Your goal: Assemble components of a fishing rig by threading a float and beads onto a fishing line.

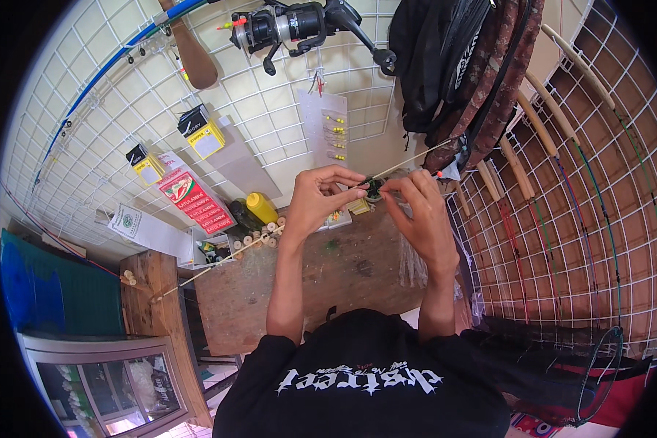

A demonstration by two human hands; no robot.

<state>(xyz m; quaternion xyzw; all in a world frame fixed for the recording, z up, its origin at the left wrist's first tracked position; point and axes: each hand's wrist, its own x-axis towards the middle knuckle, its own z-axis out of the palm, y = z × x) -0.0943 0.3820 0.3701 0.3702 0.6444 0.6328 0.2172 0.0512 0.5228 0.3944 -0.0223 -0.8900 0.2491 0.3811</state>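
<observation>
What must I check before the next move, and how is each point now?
1. Left hand pinching the thin pale rod: ok.
2. Right hand gripping something: cannot tell; thumb and fingertip come close together.
3. Dark material between the hands identifiable: cannot tell; too small.
4. Right side of the wooden bench uncluttered: not ok; clear plastic is there.
5. Yellow bottle apart from both hands: ok, at the bench's back.

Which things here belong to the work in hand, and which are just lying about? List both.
Apparently in use:
left hand and right hand, fingertips close together
thin pale rod, running past them

Apparently unused:
fishing reel
black bag
yellow bottle
wooden-handled rods
</observation>
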